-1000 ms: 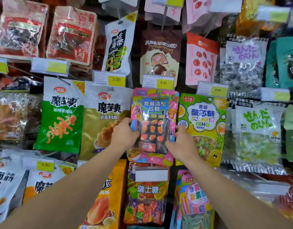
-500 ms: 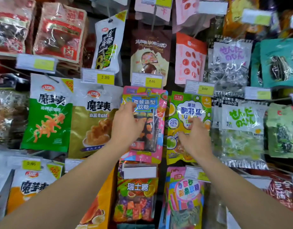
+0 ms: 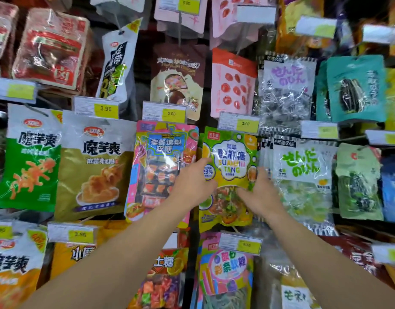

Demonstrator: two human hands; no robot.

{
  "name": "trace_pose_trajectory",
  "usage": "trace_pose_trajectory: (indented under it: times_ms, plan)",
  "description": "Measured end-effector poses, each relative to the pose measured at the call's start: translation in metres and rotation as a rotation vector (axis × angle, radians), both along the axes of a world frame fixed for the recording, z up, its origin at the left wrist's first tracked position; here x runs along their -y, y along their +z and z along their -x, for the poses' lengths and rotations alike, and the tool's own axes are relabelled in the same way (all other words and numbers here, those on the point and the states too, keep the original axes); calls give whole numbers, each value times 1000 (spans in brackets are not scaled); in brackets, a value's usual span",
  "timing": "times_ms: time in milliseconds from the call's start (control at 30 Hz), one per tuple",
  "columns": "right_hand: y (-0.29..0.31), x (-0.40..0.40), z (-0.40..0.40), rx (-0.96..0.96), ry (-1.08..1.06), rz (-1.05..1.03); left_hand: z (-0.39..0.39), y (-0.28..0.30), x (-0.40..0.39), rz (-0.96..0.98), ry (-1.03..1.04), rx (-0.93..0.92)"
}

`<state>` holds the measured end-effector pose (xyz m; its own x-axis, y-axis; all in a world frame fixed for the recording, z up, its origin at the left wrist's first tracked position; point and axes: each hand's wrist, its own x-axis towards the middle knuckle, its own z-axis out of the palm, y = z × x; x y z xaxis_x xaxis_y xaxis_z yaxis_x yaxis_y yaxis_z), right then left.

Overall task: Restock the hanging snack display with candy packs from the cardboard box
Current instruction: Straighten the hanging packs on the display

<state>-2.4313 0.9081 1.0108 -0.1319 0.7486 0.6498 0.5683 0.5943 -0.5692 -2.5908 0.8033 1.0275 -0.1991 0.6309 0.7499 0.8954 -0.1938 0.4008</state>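
— Where was the candy pack?

— The green-and-yellow candy pack [image 3: 231,161] hung on the display between the two hands, under a yellow 5.00 price tag [image 3: 239,123]. The left hand [image 3: 192,186] gripped its left edge, fingers curled onto the front. The right hand [image 3: 259,192] held its right edge; how its fingers lay behind the pack, I couldn't tell.

— And around them?

— Just left of the left hand hung a pink candy pack [image 3: 163,166], partly covered by that wrist. Further left, a gold snack bag [image 3: 96,166] and a green snack bag [image 3: 31,161]. Just right of the right hand was a clear bag with green lettering [image 3: 303,172]. Below both forearms hung a pink-and-blue pack [image 3: 227,270].
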Motion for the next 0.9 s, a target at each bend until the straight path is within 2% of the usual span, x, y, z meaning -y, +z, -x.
trace_pose_trajectory:
  times_ms: [167,433,667,900]
  plan:
    - [5,-7,-5,-72,70,21,-4,6,-4,54,-11,90]
    - [11,-2,-9,-114,17,-14,-10,13,-2,32,28,95]
    - [8,3,-9,-180,55,-47,-10,14,2,13,20,130]
    - [2,11,-11,-80,62,-57,-12,7,1,60,24,124]
